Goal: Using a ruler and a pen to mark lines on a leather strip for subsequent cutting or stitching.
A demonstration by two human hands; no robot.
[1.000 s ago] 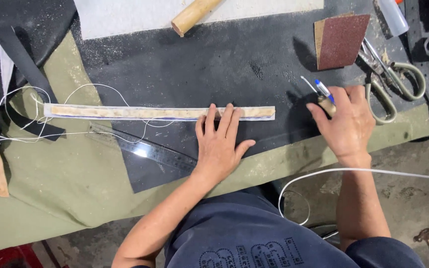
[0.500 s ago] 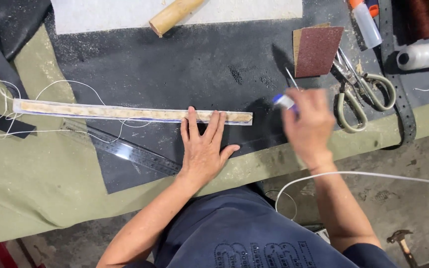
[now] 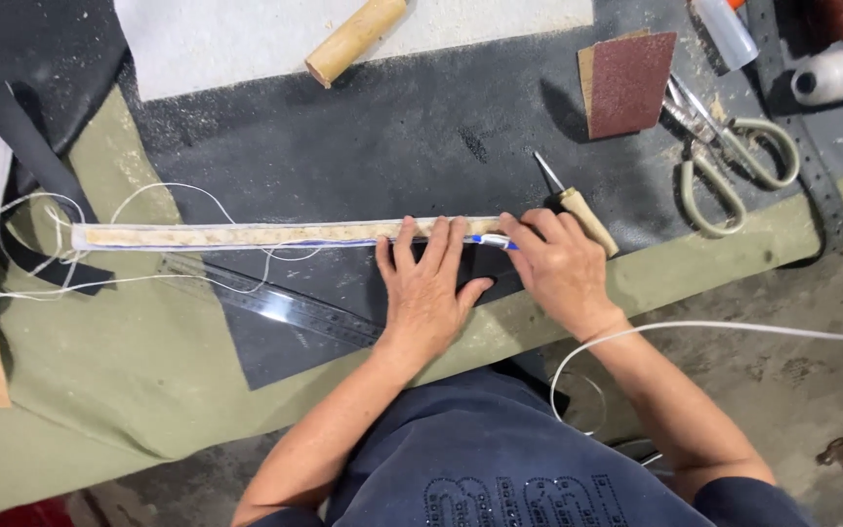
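Left hand flat, fingers spread, pressing right end of long pale tan leather strip on dark mat. Right hand closed around blue-and-white pen, tip at strip's lower edge. Clear plastic ruler just below strip. Beyond: wooden-handled awl, brown sandpaper sheet, grey-handled scissors.

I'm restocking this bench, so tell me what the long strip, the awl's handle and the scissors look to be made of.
Long strip: probably leather or stiff board, matte tan and mottled, with pale edges.
Awl's handle: seemingly unfinished wood, pale tan and rounded, with a thin metal spike.
Scissors: metal blades, dull grey; the looped handles look coated in worn olive paint or plastic.
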